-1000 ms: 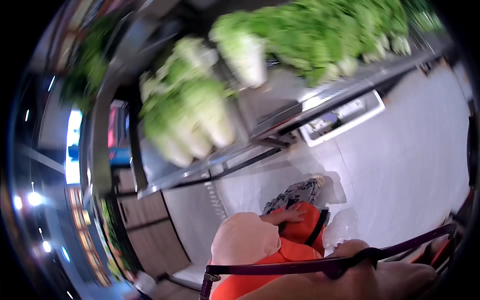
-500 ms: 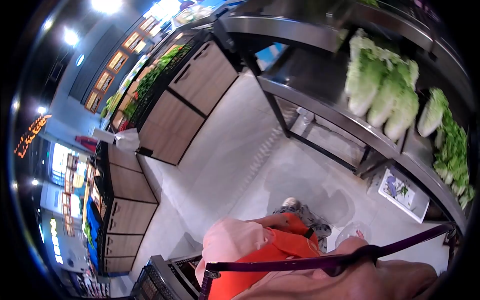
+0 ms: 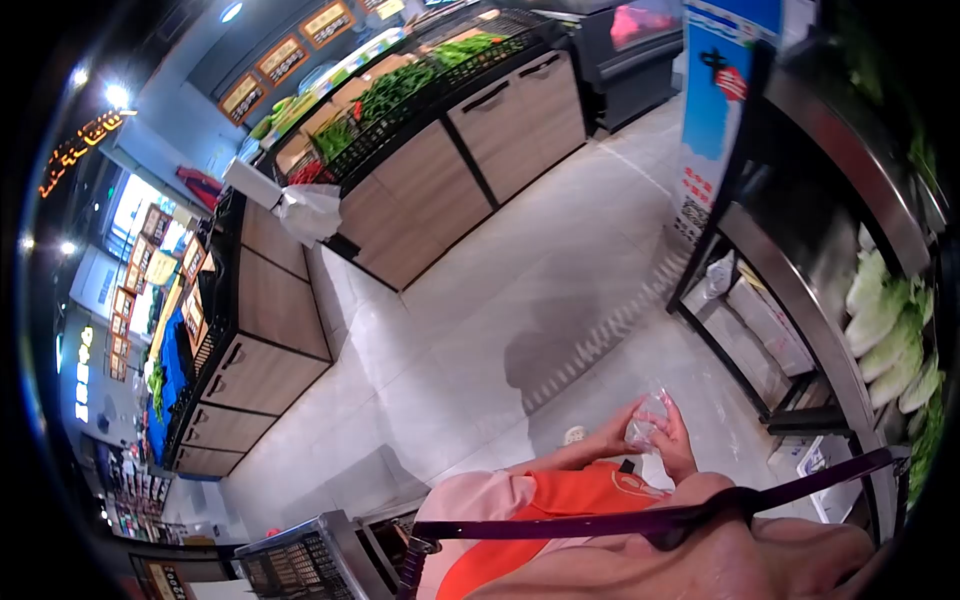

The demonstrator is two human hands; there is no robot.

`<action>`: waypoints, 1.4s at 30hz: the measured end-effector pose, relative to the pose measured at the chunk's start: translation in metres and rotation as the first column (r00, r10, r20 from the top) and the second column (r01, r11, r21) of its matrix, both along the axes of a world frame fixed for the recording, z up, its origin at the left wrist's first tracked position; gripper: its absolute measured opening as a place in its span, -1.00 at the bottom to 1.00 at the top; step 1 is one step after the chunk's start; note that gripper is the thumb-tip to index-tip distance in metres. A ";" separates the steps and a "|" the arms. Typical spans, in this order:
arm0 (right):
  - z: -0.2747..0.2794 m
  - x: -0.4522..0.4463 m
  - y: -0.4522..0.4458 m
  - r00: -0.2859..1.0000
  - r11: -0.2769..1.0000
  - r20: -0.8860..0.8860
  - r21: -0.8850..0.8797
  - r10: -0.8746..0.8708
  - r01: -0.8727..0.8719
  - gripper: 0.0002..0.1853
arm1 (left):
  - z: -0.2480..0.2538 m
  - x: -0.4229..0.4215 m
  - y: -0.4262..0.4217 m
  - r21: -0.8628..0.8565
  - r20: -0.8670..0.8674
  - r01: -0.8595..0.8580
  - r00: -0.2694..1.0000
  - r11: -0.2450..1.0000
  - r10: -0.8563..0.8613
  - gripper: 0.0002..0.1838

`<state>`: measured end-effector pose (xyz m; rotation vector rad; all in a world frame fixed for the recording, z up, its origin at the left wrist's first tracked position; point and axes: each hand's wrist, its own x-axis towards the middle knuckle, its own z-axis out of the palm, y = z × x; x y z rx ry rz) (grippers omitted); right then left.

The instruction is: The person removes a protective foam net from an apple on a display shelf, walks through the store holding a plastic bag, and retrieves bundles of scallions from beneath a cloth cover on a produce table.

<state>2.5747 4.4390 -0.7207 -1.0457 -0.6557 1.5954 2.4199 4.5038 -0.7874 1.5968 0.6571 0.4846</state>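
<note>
My left hand [image 3: 622, 428] and my right hand [image 3: 678, 442] are close together in front of my orange apron [image 3: 585, 488]. Between them is a crumpled clear plastic bag [image 3: 650, 412], with the fingers of both hands closed around it. Whether anything is inside the bag is too small to make out. My left forearm reaches in from a pale pink sleeve, while my nose hides most of the right arm.
To the right stands a metal rack [image 3: 790, 270] bearing Chinese cabbages [image 3: 890, 335]. Ahead are wooden-fronted vegetable counters [image 3: 420, 200], with a white plastic bag [image 3: 310, 212] at one corner. A blue sign [image 3: 715, 120] stands beside the rack. Black crates [image 3: 300, 565] sit at lower left.
My view has swung right, toward the rack's end and the blue sign. Both hands have come up into sight with the clear plastic bag, which was partly hidden behind my nose.
</note>
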 end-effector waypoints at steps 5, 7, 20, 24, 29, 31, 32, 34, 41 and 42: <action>0.045 -0.083 0.098 0.962 0.980 -0.197 -0.021 0.188 -0.196 -0.24 | 0.027 -0.093 0.088 0.428 -0.056 -0.250 0.952 0.868 0.302 -0.03; 0.051 -0.107 0.131 0.942 0.970 -0.241 -0.004 0.233 -0.241 -0.22 | 0.036 -0.125 0.116 0.496 -0.100 -0.320 0.902 0.807 0.419 -0.10; 0.033 -0.253 0.368 0.634 0.673 -0.381 -0.040 0.673 -0.739 -0.26 | 0.109 -0.299 0.186 0.764 -0.173 -0.504 0.442 0.404 0.880 -0.30; 0.053 -0.358 0.421 0.417 0.445 -0.356 -0.004 0.836 -0.895 -0.27 | 0.117 -0.342 0.193 0.719 -0.127 -0.639 0.266 0.274 0.955 -0.39; 0.054 -0.498 0.419 0.059 0.067 -0.275 0.020 0.960 -0.998 -0.18 | 0.101 -0.405 0.190 0.443 -0.076 -0.888 -0.178 -0.127 0.981 -0.38; 0.049 -0.556 0.405 -0.107 -0.094 -0.254 0.063 0.961 -0.994 -0.13 | 0.093 -0.446 0.182 0.337 -0.173 -0.893 -0.371 -0.299 0.912 -0.39; 0.042 -0.588 0.399 -0.159 -0.145 -0.191 0.087 0.969 -0.986 -0.11 | 0.089 -0.471 0.174 0.352 -0.189 -0.876 -0.412 -0.331 0.891 -0.43; 0.040 -0.645 0.386 -0.225 -0.214 -0.119 0.102 0.967 -0.972 -0.11 | 0.085 -0.527 0.160 0.358 -0.290 -0.874 -0.440 -0.330 0.850 -0.49; 0.072 -0.852 0.372 -0.147 -0.138 -0.109 0.087 0.983 -0.987 -0.43 | 0.120 -0.737 0.133 0.613 -0.071 -0.745 -0.383 -0.263 0.921 -0.70; 0.068 -0.877 0.377 -0.104 -0.093 -0.101 0.109 0.989 -0.990 -0.48 | 0.134 -0.762 0.138 0.616 -0.065 -0.759 -0.317 -0.212 0.946 -0.71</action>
